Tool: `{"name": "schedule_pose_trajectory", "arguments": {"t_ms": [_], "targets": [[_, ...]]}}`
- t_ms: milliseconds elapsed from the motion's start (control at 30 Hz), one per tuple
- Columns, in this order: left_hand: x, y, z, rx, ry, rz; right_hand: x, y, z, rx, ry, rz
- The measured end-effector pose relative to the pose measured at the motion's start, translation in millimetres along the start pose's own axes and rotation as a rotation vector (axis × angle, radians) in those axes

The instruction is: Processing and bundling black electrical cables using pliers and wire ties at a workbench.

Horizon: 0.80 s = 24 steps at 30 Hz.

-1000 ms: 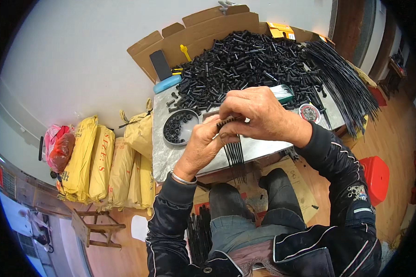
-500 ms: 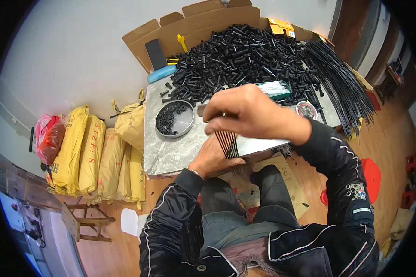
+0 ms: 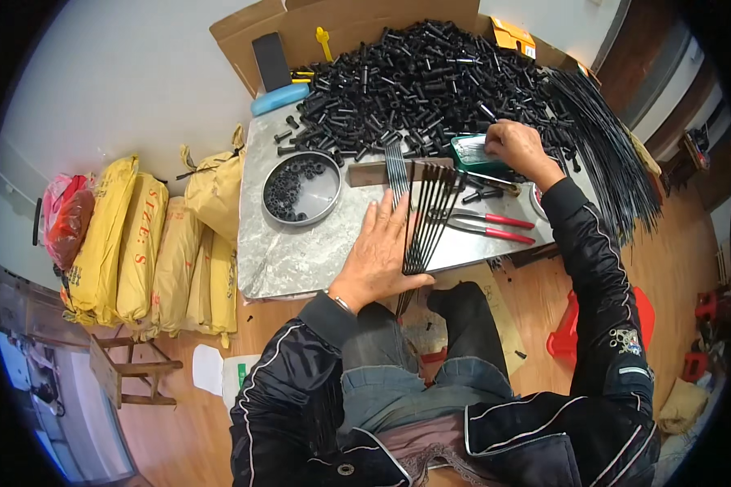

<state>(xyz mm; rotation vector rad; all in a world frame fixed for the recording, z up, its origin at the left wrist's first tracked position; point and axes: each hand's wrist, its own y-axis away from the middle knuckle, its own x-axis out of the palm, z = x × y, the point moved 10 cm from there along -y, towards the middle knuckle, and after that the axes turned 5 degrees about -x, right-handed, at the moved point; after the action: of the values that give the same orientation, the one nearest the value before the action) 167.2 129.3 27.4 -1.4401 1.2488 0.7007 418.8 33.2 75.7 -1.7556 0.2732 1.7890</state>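
Note:
Below the wooden block [image 3: 369, 175], my left hand [image 3: 374, 252] lies with its fingers stretched forward. Several thin black rods [image 3: 425, 219] fan out from between its thumb and forefinger, and their lower ends reach past the table edge. Its fingertips touch a band of thin silvery strips [image 3: 395, 169] that crosses the block. Farther right, my right hand [image 3: 520, 148] is at the rim of a green tray [image 3: 487, 169] holding thin pale pieces [image 3: 471, 148]. Its fingers are curled together, and whatever is between them is too small to make out.
A heap of black tubular parts [image 3: 430, 89] covers the table's back, with long black rods [image 3: 605, 146] at right. A round dish [image 3: 333, 213] holds small black rings [image 3: 288, 191]. Red-handled pliers [image 3: 508, 232] lie at right; yellow sacks [image 3: 142, 252] stand left of the table.
My right hand has moved from above the left hand, right and away, to the green tray. My left hand has shifted forward with its fingers straightened, and the black rods now show fanned out.

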Motion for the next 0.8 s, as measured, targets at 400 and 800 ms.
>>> {"name": "schedule_pose_trajectory", "arguments": {"t_ms": [400,800], "targets": [[-5,13,4,-0.098,0.053,0.01,-34,-10,55,-0.149,-0.08,-0.241],[-6,14,1,-0.139,0.072,0.062,54,-51,129,-0.255,-0.392,-0.069]]}}
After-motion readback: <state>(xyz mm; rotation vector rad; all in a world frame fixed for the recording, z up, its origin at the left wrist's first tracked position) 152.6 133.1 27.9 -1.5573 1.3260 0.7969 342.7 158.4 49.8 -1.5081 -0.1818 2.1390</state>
